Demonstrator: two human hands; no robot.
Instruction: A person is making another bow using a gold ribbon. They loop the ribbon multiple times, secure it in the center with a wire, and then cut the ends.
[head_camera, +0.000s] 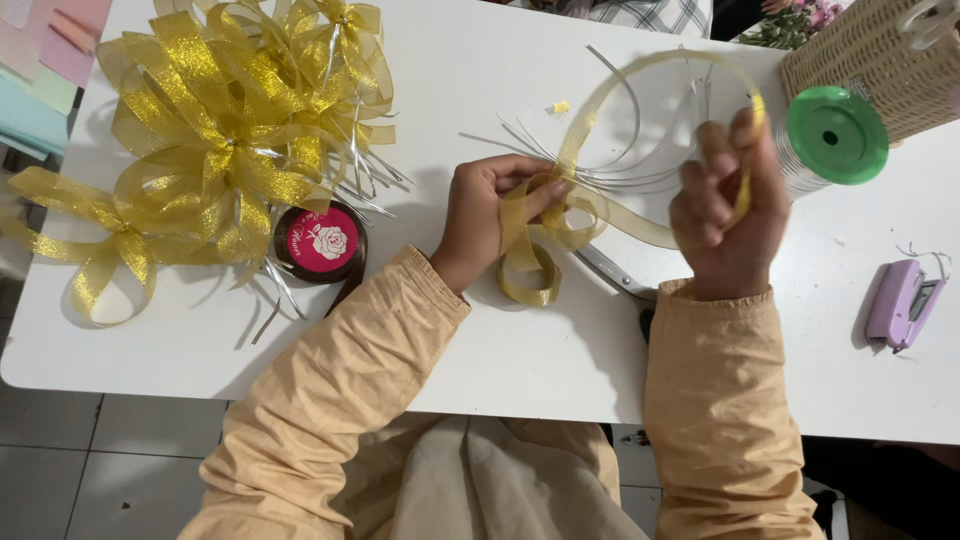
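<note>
My left hand (490, 215) pinches gathered loops of sheer gold ribbon (530, 250) against the white table (520, 340). From there the ribbon arcs up and right in a wide loop (640, 75) to my right hand (725, 205), which grips the strand, raised above the table. Scissors (615, 272) lie partly hidden under the ribbon between my hands. A bundle of thin silver wire ties (620, 170) lies behind the loop.
Several finished glittery gold bows (220, 130) are piled at the left. A brown ribbon roll with a pink rose label (322, 242) sits beside them. A green-capped spool (835, 135), a wicker basket (880, 60) and a lilac stapler (903, 303) stand at the right.
</note>
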